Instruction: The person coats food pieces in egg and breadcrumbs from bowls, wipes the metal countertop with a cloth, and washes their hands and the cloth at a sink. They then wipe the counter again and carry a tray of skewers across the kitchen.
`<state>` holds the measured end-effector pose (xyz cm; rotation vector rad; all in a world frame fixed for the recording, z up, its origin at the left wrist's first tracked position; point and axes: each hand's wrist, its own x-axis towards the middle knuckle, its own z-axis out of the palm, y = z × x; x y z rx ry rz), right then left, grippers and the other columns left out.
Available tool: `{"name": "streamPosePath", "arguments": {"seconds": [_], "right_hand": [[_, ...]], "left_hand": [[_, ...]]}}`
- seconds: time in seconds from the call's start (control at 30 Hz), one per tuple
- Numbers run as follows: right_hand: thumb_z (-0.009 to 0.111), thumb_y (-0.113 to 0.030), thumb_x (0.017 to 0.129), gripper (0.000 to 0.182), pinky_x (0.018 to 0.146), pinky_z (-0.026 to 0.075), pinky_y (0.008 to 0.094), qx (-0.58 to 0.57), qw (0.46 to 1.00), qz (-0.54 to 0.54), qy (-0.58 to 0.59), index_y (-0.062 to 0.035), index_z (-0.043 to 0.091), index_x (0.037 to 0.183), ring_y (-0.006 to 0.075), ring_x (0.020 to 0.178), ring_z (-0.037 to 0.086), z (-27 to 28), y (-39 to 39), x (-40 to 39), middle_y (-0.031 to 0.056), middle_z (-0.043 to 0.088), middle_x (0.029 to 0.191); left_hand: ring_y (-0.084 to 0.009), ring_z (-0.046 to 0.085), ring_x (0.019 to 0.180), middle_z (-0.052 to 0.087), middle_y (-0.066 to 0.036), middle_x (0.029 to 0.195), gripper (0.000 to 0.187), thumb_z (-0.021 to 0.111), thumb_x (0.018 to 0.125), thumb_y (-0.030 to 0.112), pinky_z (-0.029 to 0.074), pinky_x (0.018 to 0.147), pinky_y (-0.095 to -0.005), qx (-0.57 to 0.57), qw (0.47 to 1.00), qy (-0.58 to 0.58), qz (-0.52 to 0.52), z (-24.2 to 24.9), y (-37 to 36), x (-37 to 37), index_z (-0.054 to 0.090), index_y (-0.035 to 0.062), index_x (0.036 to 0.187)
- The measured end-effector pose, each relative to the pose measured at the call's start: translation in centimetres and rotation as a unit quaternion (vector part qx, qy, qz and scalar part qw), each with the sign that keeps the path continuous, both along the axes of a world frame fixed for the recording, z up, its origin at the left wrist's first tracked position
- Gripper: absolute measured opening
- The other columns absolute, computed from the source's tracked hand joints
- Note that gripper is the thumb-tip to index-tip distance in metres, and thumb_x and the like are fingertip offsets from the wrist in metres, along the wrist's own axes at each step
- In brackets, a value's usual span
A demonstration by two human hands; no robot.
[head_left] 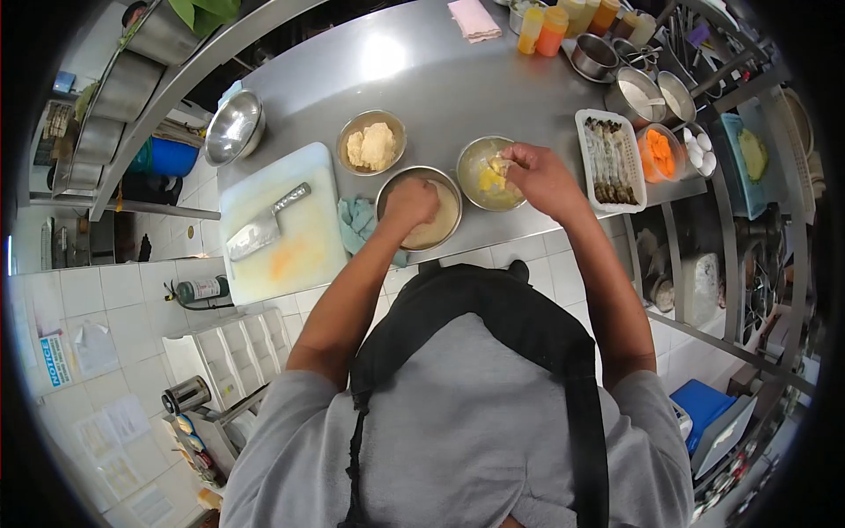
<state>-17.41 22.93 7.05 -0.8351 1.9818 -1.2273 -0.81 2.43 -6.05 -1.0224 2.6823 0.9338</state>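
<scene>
My left hand [413, 202] is lowered into a metal bowl [449, 236] of pale, cream-coloured contents; its fingers curl down and what they hold, if anything, is hidden. Over the right rim of a second metal bowl [467, 189] with yellow bits inside, my right hand [533, 174] pinches something too small to name. Behind my left hand stands a metal bowl holding a lump of pale dough-like food [371, 147]. A crumpled teal cloth [357, 220] lies left of the bowl with my left hand in it.
On the left, a cleaver [267, 227] rests on a white cutting board [308, 189], with an empty steel bowl [235, 128] behind it. To the right are a white basket of shrimp [610, 158], a container of orange pieces [658, 153], sauce bottles [552, 32] and metal pots [595, 56].
</scene>
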Motion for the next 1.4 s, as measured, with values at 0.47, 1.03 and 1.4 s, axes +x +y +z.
{"name": "streamPosePath", "arguments": {"seconds": [0.47,1.03,1.4], "right_hand": [[0.061,-0.016,0.088,0.024,0.064,0.046,0.0324,-0.005,1.000,0.000,0.002,0.0026,0.069,0.101,0.0122,0.067,0.054,-1.5,0.7,-0.2,0.0053,0.063,0.073],[0.061,-0.015,0.089,0.027,0.068,0.049,0.0309,0.013,1.000,0.011,0.013,0.0044,0.068,0.105,0.0114,0.071,0.059,1.4,0.5,0.2,0.0072,0.067,0.080],[0.061,-0.015,0.089,0.024,0.065,0.047,0.0298,0.003,1.000,-0.006,0.006,0.0046,0.068,0.101,0.0098,0.068,0.055,0.4,0.6,0.1,0.0044,0.064,0.075]], "left_hand": [[-0.0390,0.068,0.099,0.071,-0.024,0.103,0.042,0.064,0.080,0.026,0.054,0.088,-0.0454,-0.010,0.991,-0.081,-0.108,5.9,0.3,2.0,0.065,-0.0005,0.112],[-0.0212,0.066,0.064,0.065,-0.012,0.074,0.030,0.051,0.092,0.024,0.054,0.062,-0.0326,-0.022,0.993,0.081,-0.085,0.3,0.3,1.2,0.066,-0.0002,0.083],[-0.0386,0.068,0.087,0.069,-0.021,0.084,0.028,0.061,0.085,0.028,0.055,0.080,-0.0483,-0.168,0.973,0.048,-0.149,5.7,2.3,3.6,0.064,-0.0003,0.080]]}}
